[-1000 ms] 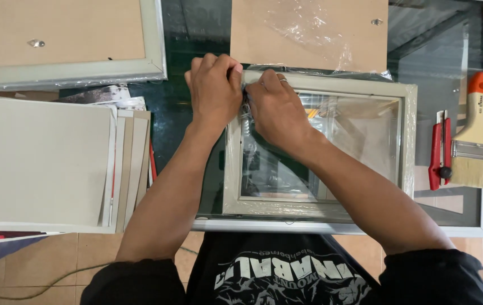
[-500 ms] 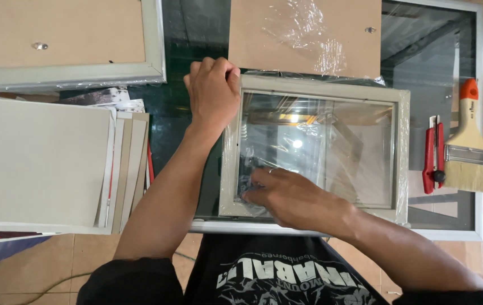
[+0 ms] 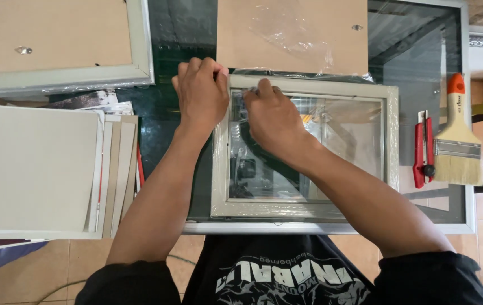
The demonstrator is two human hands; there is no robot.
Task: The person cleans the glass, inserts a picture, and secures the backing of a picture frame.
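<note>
A pale wooden picture frame (image 3: 391,141) with a glass pane lies flat on a glass-topped table (image 3: 467,169), wrapped in clear plastic film. My left hand (image 3: 201,93) presses down on the frame's far left corner, fingers curled over the edge. Just to its right, my right hand (image 3: 272,116) rests on the pane by the frame's top rail, fingertips pinching the film there. Both forearms reach in from the bottom of the view.
A brown backing board (image 3: 292,34) under crumpled film lies beyond the frame. Another framed board (image 3: 55,39) sits at the far left, above a stack of grey boards (image 3: 32,169). A red utility knife (image 3: 422,149) and a paintbrush (image 3: 456,135) lie at the right.
My right hand went from the frame's top left down to its near left corner, and has now come back up beside the left hand. The left hand has stayed on the corner.
</note>
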